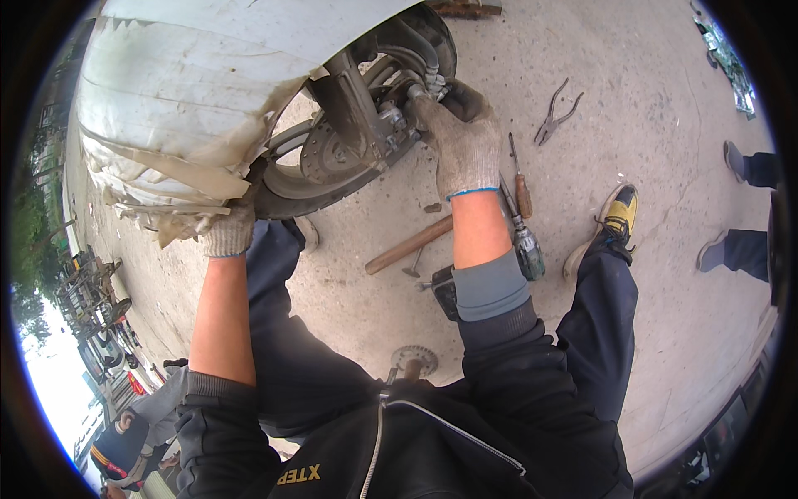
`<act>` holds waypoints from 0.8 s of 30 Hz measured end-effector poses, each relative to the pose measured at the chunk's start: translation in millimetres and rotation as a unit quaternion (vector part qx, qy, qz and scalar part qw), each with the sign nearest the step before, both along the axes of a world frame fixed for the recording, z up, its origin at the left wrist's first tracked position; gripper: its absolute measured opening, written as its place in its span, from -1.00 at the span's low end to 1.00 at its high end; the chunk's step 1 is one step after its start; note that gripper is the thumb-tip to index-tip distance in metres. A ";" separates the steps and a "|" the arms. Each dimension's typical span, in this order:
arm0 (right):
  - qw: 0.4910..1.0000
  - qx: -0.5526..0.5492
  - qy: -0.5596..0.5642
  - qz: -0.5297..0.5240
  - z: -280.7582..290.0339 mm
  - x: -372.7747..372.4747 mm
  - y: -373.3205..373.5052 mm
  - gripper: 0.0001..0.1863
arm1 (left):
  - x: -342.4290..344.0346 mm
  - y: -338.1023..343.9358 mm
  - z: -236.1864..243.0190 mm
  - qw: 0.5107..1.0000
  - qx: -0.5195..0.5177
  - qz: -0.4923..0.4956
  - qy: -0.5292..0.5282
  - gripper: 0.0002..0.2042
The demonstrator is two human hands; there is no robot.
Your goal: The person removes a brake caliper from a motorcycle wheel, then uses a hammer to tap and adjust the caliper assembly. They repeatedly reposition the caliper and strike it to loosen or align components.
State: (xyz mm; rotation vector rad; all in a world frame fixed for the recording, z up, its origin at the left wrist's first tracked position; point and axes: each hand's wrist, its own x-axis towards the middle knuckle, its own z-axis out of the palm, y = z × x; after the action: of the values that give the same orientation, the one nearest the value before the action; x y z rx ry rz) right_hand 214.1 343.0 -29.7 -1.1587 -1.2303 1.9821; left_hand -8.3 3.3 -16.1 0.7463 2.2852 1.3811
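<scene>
A scooter-like vehicle wheel (341,158) with a dusty tyre and drilled brake disc shows under a white, torn-covered body panel (183,91). Beside it runs a dirty fork leg (347,104) with metal fittings at its lower end. My right hand (468,141), in a soiled knit glove, is closed at the wheel's right side, near the axle fittings and a pale ribbed part. What lies inside its grip is hidden. My left hand (229,231), gloved too, is at the panel's ragged lower edge beside the tyre; the panel hides its fingers.
On the concrete lie pliers (556,115), a screwdriver (521,185), a wooden handle (407,245), a green-and-black power tool (527,249) and a toothed metal disc (414,359). My shoe (617,218) stands to their right. Other people's feet (731,249) are at far right; another person (133,432) is lower left.
</scene>
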 end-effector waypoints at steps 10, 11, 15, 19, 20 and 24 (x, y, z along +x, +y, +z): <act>0.998 -0.037 0.050 -0.005 8.1 -0.3 -1.1 -0.29 | -3.1 -0.8 -1.4 0.999 -0.022 0.009 0.029 -0.34; 0.998 -0.033 0.044 -0.007 8.1 -0.3 -1.3 -0.29 | -2.7 -0.6 -0.3 0.999 -0.022 0.010 0.030 -0.34; 0.999 -0.028 0.038 -0.008 7.9 0.1 -1.6 -0.28 | -3.2 1.2 1.5 0.999 -0.032 0.018 0.032 -0.34; 0.998 -0.027 0.051 -0.007 9.1 -0.5 -1.2 -0.29 | -4.1 3.1 1.2 0.998 -0.038 0.022 0.049 -0.34; 0.998 -0.030 0.048 -0.007 9.7 -0.6 -1.3 -0.29 | -4.2 3.8 1.3 0.998 -0.031 0.020 0.060 -0.34; 0.999 -0.034 0.042 -0.006 11.3 -0.8 -1.8 -0.30 | -2.0 6.9 2.9 0.997 -0.014 0.003 0.072 -0.35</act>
State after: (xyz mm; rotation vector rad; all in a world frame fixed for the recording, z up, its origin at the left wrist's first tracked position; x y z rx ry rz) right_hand 213.3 341.3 -18.4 -1.1008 -1.1192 2.0573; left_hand -10.3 10.2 -13.1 0.8547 2.4129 1.3349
